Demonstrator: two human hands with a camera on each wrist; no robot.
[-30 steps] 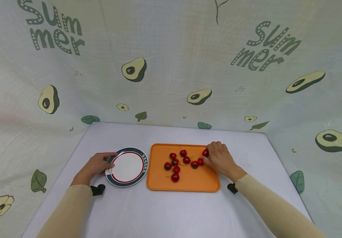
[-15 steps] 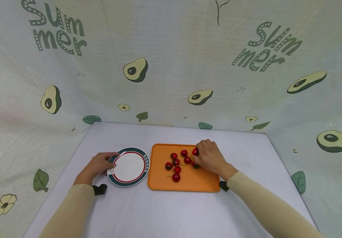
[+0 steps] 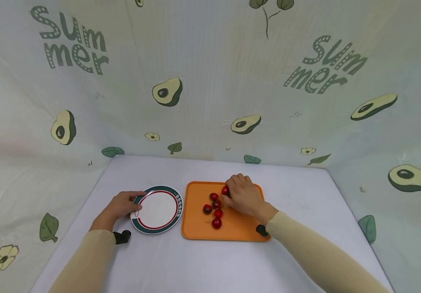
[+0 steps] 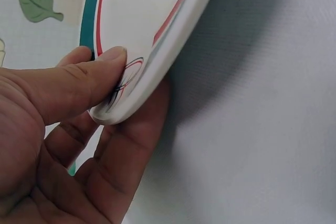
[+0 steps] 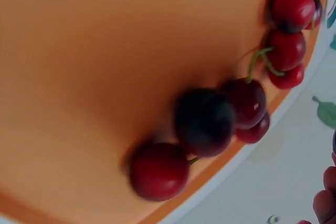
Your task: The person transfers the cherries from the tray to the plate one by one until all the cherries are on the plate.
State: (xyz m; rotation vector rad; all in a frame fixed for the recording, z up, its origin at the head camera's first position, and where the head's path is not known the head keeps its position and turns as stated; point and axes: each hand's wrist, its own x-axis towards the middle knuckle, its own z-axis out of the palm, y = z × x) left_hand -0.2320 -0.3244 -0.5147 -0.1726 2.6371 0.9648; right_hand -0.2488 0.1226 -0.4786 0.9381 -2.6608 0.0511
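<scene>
Head view: one table (image 3: pixel 195 266), one tray (image 3: pixel 195 228), one plate (image 3: pixel 155 208), two hands. Five loose cherries (image 3: pixel 216 223) show on the tray, plus one pinched cherry (image 3: pixel 225 191) at the fingers. Right wrist view gives nine on the tray; a dark round shape is cut off by the frame beside the fingertips.

Right arm: sleeve (image 3: pixel 305 248) slants in from the table's near right, wrist above the tray's near right corner. Right hand (image 3: pixel 245 195) back uppermost, fingers bent downward, thumb and forefinger clamped on the cherry. That fruit sits at the hand's left side, close to the tray's back edge.

Left arm enters by the table's near left corner. Left hand (image 3: pixel 120 203) has the plate clamped: thumb flat on top of the rim, fingers underneath, seen clearly from the left wrist. Grip falls on the rim's left side; the rest of the plate extends rightward, just beside the tray's left edge.

Loose cherries: four in a rough file running from the tray's back edge toward its near edge, a fifth left of the file.
</scene>
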